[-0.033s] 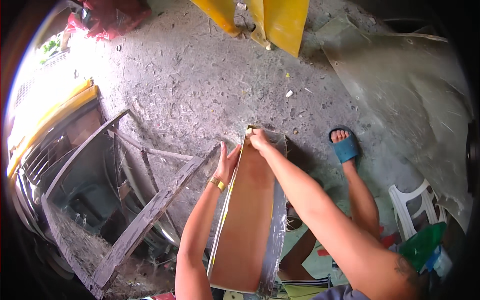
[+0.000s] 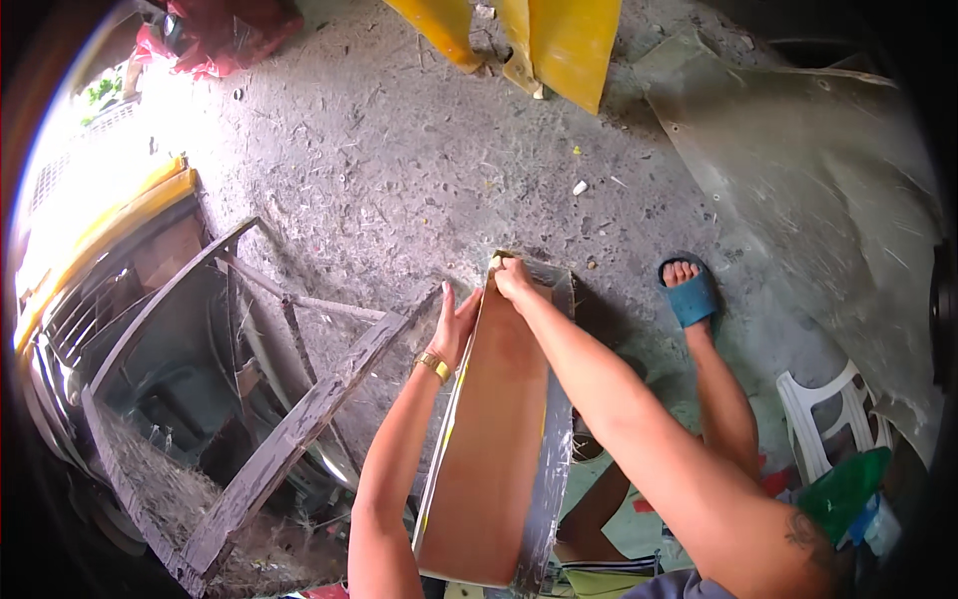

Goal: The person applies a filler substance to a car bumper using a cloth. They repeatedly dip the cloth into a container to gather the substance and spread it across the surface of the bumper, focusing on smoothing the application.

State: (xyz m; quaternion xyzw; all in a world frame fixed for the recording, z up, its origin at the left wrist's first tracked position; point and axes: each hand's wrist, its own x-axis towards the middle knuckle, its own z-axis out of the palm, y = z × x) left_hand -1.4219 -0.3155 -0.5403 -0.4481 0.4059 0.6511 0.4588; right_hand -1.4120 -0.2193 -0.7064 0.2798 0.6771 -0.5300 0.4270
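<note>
No clear change from the preceding view: contact stays at the upper end of the long brown panel [image 2: 484, 449], lower centre, its long axis running upward, leaning slightly right. Your left hand [image 2: 457, 327] extends, unclenched, along its left edge; your right hand [image 2: 512, 279] curls at its top-left corner, any pinched object unclear.

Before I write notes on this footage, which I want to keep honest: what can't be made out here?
All in the head view:
- Small pale thing by the right hand: too small to identify.
- Brown-faced board: its underside is hidden by the board itself.
- Yellow sheet: cut off by the upper edge.
- Red bag: cut off by the upper edge; its plastic obscures any contents.
</note>
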